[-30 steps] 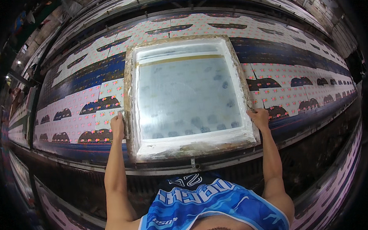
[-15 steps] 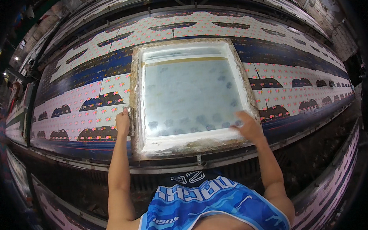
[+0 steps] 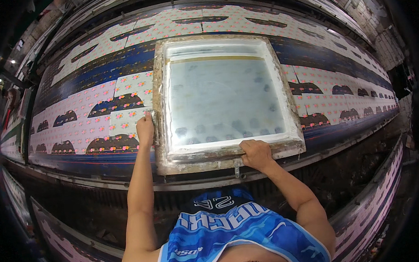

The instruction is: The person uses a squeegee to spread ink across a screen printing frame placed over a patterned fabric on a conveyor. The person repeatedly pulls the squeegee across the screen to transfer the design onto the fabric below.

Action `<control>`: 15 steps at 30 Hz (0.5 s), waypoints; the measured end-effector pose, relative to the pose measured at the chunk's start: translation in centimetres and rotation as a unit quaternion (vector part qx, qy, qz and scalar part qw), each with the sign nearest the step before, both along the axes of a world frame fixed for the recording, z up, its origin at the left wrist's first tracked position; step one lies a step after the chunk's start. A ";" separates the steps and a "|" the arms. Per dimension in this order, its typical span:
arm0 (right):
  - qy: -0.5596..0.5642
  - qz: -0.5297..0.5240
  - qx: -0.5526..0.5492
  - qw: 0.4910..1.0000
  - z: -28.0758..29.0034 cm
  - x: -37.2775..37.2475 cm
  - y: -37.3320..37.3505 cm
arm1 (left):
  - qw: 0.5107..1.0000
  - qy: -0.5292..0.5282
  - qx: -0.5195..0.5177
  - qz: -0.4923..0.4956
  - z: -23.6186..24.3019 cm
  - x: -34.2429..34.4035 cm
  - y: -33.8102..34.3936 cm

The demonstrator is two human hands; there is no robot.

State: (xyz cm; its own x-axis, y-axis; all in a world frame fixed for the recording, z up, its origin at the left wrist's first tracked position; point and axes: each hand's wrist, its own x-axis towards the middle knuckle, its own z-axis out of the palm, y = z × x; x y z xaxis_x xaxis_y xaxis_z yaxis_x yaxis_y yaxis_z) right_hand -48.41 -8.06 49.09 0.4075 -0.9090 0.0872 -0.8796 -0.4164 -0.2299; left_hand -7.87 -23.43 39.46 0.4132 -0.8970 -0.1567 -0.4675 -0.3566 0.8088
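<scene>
Our left hand (image 3: 145, 128) covers a stretch of the printing screen frame (image 3: 229, 154) on its left rail, and our right hand (image 3: 255, 153) hides part of the near rail beneath its fingers. Under the hazy mesh between our grips, we cannot make out the patterned cloth (image 3: 102, 104). Beyond both hands the cloth runs off, bent and blurred, into the dark rim.

At the bottom centre of the frame, the person wears a sleeveless blue patterned jersey (image 3: 241, 234) with white trim, both arms bare, its lettering apparently white.
</scene>
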 end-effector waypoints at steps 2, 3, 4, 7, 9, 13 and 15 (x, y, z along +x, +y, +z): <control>-0.010 0.009 -0.045 0.999 -1.3 0.1 -1.4 | 1.000 0.012 0.021 -0.004 0.3 0.0 0.1; -0.013 0.015 -0.069 0.997 -1.8 -0.1 -2.6 | 1.000 0.018 0.016 0.001 0.2 -0.1 0.1; -0.005 0.012 -0.072 0.997 -2.2 -0.2 -4.1 | 1.000 0.025 0.012 0.007 0.1 -0.2 0.1; 0.005 0.013 -0.082 0.997 -2.4 -0.3 -10.2 | 0.999 0.032 0.012 0.009 0.4 -0.2 0.1; 0.005 0.006 -0.081 0.997 -3.4 -1.2 -14.7 | 1.000 0.016 -0.005 0.005 0.3 -0.5 0.3; 0.017 -0.002 -0.083 0.996 -4.8 -1.9 -24.2 | 0.999 -0.012 0.026 0.016 0.4 -0.7 0.4; 0.026 -0.007 -0.079 0.997 -5.3 -1.5 -28.7 | 0.999 -0.005 0.039 0.027 0.6 -0.4 0.4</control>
State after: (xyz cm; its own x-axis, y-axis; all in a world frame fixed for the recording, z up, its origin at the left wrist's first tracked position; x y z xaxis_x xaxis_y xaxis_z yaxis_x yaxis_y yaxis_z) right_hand -49.95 -36.79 43.83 0.4020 -0.8916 0.2083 -0.8948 -0.4308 -0.1171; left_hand -8.26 -23.00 40.05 0.4633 -0.8584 -0.2200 -0.4541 -0.4432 0.7729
